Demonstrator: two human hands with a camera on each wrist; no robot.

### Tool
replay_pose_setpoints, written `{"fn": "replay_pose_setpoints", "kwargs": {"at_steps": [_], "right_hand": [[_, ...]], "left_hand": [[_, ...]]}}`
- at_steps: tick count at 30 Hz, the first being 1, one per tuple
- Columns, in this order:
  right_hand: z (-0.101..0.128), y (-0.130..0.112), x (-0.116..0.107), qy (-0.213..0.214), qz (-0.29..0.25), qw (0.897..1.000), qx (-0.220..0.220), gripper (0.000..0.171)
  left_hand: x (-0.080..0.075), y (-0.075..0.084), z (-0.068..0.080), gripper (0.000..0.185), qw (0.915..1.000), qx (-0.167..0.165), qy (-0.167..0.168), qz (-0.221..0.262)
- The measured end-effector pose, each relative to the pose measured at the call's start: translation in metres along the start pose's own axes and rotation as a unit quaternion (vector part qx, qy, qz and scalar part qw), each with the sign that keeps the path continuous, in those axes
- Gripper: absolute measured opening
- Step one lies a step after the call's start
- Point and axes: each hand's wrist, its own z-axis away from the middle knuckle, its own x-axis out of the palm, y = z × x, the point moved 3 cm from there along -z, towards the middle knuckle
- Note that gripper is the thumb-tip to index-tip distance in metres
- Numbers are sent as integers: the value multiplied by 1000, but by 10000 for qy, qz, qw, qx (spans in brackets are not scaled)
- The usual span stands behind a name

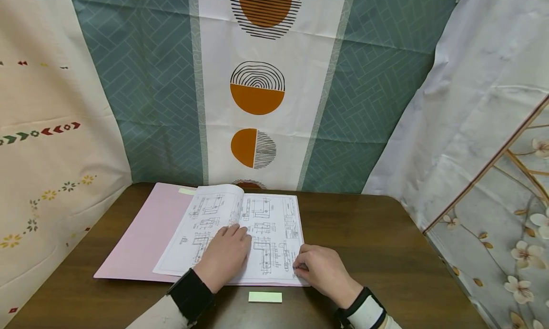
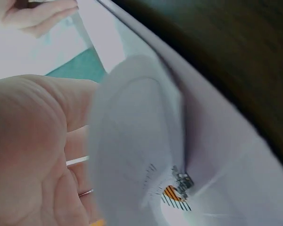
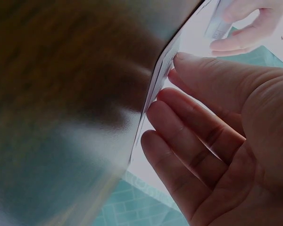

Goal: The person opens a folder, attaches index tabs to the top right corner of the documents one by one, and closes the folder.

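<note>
A pink folder (image 1: 146,229) lies open on the brown table (image 1: 377,243), with white sheets of technical drawings (image 1: 274,214) on it. My left hand (image 1: 225,255) rests flat on the drawings near the middle fold. Up close, a white page (image 2: 137,141) curls next to its palm (image 2: 33,141). My right hand (image 1: 319,272) sits at the bottom right corner of the sheets. Its lightly bent fingers (image 3: 179,122) touch the edge of the stacked pages (image 3: 155,89). No pinch is visible.
A pale green sticky note pad (image 1: 265,297) lies on the table just in front of the folder, between my wrists. Patterned cloth hangs behind the table and on both sides. Bare table shows to the right of the folder.
</note>
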Motion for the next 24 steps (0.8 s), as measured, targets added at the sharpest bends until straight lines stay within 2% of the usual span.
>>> {"fn": "replay_pose_setpoints", "kwargs": {"at_steps": [8,12,17,20,24], "right_hand": [[0,0,-1,25,4,10000,-34,13],[0,0,-3,26,-24,10000,-19,13],[0,-1,-3,53,-24,10000,-46,12],[0,0,-3,62,-16,10000,-46,12],[0,0,-2,43,-33,10000,-26,12]], "left_hand": [[-12,15,9,26,9955,619,530,493],[-17,22,16,27,9930,839,593,576],[-20,28,24,29,9914,1007,493,681],[-22,31,29,31,9902,1056,311,858],[-21,34,34,36,9864,1033,-237,1254]]}}
